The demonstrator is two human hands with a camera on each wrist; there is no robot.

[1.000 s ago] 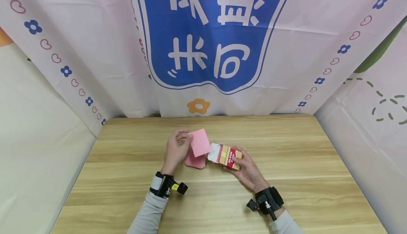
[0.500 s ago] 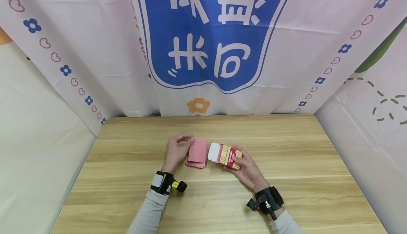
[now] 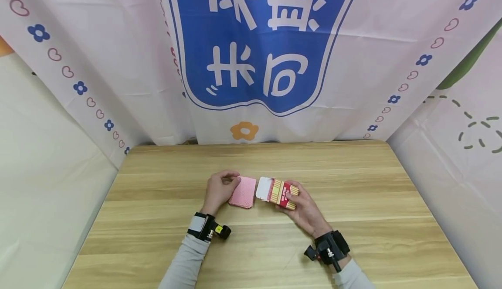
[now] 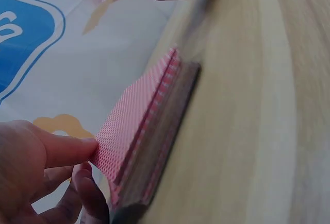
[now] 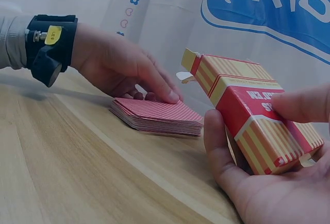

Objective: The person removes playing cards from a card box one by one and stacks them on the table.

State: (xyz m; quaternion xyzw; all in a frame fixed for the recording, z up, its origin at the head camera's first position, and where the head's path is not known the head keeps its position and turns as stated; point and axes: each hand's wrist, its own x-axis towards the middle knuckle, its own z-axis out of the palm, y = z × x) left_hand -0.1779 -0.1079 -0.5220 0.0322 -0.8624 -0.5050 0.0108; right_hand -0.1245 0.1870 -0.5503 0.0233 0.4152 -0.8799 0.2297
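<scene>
The left grip (image 3: 219, 192) pinches a corner of the pink card stack (image 3: 243, 193) on the surface (image 3: 137, 236); the right grip (image 3: 307, 214) holds a striped box (image 3: 277, 191), flap (image 3: 264, 188) open.

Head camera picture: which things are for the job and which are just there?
For the job:
pink cards, pinched by the left hand
striped box, held in the right hand

Just there:
wooden table
printed cloth behind
black wristbands

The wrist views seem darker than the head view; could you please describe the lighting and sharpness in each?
Head view: bright, the cards and box clear; left wrist: dim, the cards' pattern distinct, the table soft; right wrist: dim, soft shadow below the left sleeve.
</scene>
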